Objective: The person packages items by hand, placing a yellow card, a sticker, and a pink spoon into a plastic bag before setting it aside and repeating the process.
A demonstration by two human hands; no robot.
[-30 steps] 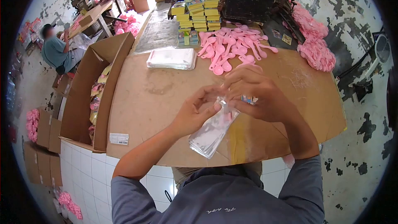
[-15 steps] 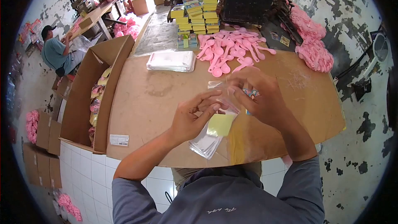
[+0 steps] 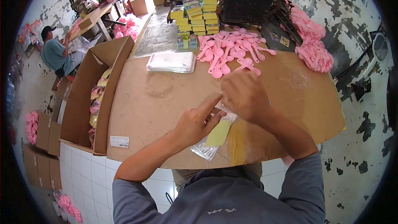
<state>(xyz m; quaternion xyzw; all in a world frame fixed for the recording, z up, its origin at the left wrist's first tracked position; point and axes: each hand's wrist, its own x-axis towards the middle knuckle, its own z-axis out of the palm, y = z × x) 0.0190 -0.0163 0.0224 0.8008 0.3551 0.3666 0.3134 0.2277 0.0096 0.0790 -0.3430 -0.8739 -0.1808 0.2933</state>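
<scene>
My left hand (image 3: 198, 120) is closed, thumb and fingers pinching a clear plastic bag (image 3: 229, 115) near its upper end. A pale yellow card (image 3: 219, 133) shows at the bag's lower part, slanting towards me. At the same upper end, my right hand (image 3: 243, 97) is closed with its fingers curled, somewhat blurred; they meet the left fingertips at the bag. Beneath lies a small stack of clear bags (image 3: 203, 151). Beyond my right hand are loose pink plastic spoons (image 3: 226, 49).
Flat clear bags (image 3: 171, 61) lie at the table's left back, beside stacked yellow-edged cards (image 3: 195, 16). A long cardboard box (image 3: 99, 99) with filled packets stands left. Pink spoon bundles (image 3: 313, 41) lie right. A co-worker (image 3: 58, 52) sits at a far-left bench.
My right hand has moved left and inward to meet my left fingers, covering the colourful card seen earlier beneath it. The yellow card now reaches lower and nearer me.
</scene>
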